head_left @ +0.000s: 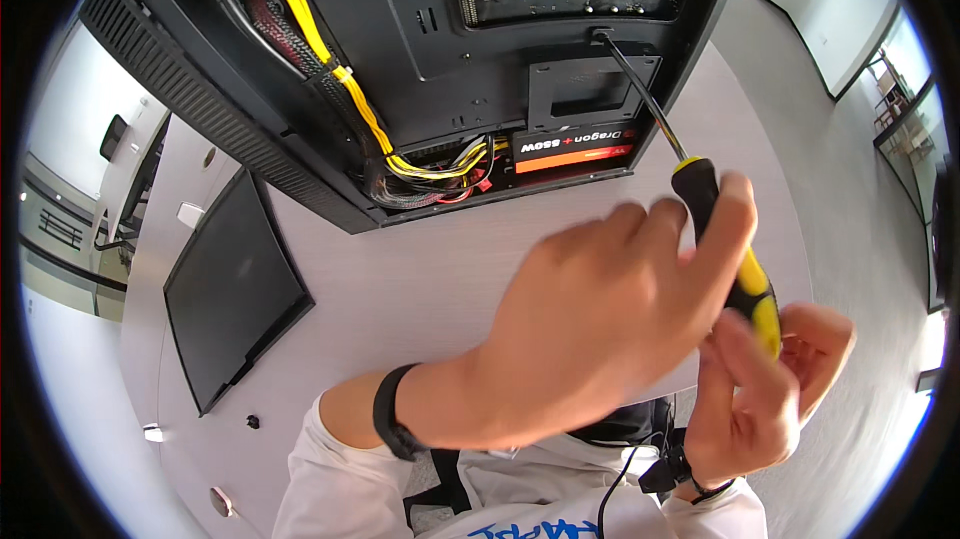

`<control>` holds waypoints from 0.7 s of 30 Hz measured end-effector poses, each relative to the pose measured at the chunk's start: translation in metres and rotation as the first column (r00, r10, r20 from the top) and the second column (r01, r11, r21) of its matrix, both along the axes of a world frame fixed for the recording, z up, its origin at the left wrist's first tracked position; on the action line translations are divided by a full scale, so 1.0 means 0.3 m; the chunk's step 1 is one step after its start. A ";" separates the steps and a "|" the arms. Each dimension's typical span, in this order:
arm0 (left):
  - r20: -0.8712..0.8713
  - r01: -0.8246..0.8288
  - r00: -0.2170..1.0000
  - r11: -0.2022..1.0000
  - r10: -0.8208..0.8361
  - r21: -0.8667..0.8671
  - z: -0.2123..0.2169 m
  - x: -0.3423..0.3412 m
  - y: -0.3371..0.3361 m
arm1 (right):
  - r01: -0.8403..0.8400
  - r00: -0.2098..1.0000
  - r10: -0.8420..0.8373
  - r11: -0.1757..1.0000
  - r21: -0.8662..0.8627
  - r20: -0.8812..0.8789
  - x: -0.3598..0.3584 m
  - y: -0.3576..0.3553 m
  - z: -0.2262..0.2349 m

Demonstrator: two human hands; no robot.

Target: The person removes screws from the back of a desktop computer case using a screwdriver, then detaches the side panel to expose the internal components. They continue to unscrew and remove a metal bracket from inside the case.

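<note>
My left hand (610, 309) reaches across to the right, its fingers closed round the upper handle of a black and yellow screwdriver (752, 284). The long metal shaft slants up and left, with its tip at a small dark fitting (601, 36) on the open computer case (440, 39). At the lower end of the handle, my right hand (755, 404) is curled with thumb and fingers against it. A black drive bracket (543, 89) is just below the tip. Under that bracket sits a power supply (575, 151) with an orange stripe. Both hands are slightly blurred.
Yellow cables (350, 89) and a dark braided bundle (275, 24) run down inside the case. A black flat panel (235, 284) lies on the pale table (400, 284) at left, with a small black piece (253, 422) near it. Grey floor (850, 239) lies beyond the right edge.
</note>
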State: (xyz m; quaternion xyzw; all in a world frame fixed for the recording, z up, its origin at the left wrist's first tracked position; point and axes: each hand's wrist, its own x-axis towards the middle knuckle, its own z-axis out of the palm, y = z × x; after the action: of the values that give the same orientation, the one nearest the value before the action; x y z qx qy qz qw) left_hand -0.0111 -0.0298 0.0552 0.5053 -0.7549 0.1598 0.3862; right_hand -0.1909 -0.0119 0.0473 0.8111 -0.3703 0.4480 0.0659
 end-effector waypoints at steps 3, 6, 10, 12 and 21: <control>0.030 0.030 0.999 0.994 -0.033 0.104 0.015 -0.010 0.036 | -0.014 1.000 0.014 1.000 -0.007 -0.006 0.005 0.005 0.006; 0.002 0.076 0.997 0.996 -0.076 0.050 0.010 0.009 0.016 | 0.043 0.998 -0.043 0.999 -0.011 0.051 0.017 0.001 -0.020; -0.019 0.071 0.997 0.997 -0.071 0.007 -0.008 0.025 -0.017 | -0.127 0.888 0.044 0.980 0.153 0.458 0.026 -0.017 -0.069; -0.008 0.069 0.998 0.998 -0.069 -0.004 -0.013 0.024 -0.024 | -0.175 0.812 -0.040 0.935 0.308 0.583 0.026 -0.016 -0.080; -0.031 0.101 0.995 0.990 -0.099 0.095 -0.010 0.047 -0.033 | -0.024 0.992 0.009 0.993 0.119 0.124 0.001 -0.010 -0.043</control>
State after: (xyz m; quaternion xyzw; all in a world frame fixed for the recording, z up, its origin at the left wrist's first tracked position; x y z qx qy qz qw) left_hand 0.0029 -0.0398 0.0522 0.4868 -0.7810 0.0971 0.3789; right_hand -0.1905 -0.0148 0.0343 0.7873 -0.3932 0.4749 -0.0096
